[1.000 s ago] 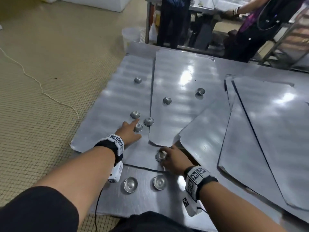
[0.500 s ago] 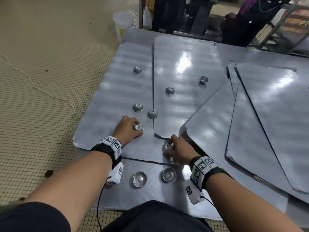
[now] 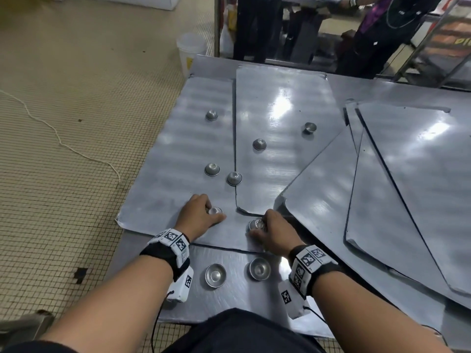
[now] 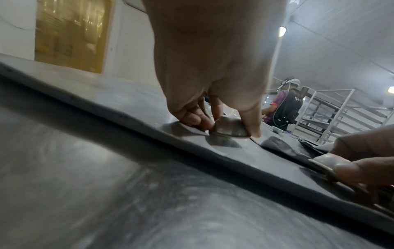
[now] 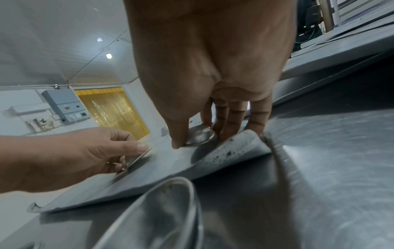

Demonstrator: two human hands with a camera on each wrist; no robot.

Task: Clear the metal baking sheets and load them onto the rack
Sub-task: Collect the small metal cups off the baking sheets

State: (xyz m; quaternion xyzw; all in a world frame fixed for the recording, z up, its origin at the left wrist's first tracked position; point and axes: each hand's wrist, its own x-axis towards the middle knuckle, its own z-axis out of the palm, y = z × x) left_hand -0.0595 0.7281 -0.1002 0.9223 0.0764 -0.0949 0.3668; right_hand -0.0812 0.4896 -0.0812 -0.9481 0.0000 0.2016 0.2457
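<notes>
Several flat metal baking sheets lie overlapped on the steel table (image 3: 229, 309): a left sheet (image 3: 178, 149), a middle sheet (image 3: 280, 110) and a fanned pile at the right (image 3: 420, 174). Small upturned metal cups stand on them. My left hand (image 3: 211, 212) pinches one upturned cup (image 4: 229, 127) on the left sheet's near end. My right hand (image 3: 257, 226) pinches another cup (image 5: 199, 137) at the same sheet's near right corner, beside a curled sheet corner (image 5: 241, 143). Both cups still touch the sheet. A metal rack (image 4: 332, 111) stands beyond the table.
Two cups sit mouth up on the bare table near me (image 3: 215, 275) (image 3: 260, 269). Several more upturned cups dot the left and middle sheets (image 3: 212, 169) (image 3: 259, 144). A white bucket (image 3: 191, 52) stands on the floor at the far corner. Other people (image 3: 382, 26) work behind the table.
My left hand's fingers, stretched toward the cup a second ago, have curled round it. My right hand has stayed on its cup. My head has tilted further down.
</notes>
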